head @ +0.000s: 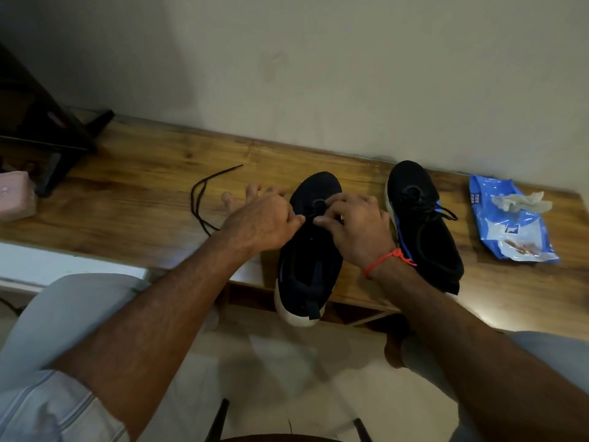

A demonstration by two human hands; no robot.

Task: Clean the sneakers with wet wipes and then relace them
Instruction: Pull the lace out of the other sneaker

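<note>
Now | left hand and right hand grips pinch lace at near sneaker eyelets, frame centre | second sneaker right.

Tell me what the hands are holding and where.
Both hands, left and right, pinch at the lace area on the near sneaker, by its eyelets. Whether they pinch the lace itself cannot be told.

Two black knit sneakers with white soles and blue trim; a black cord shoelace; a blue-and-white plastic wipes packet; a brown wood-grain table.
</note>
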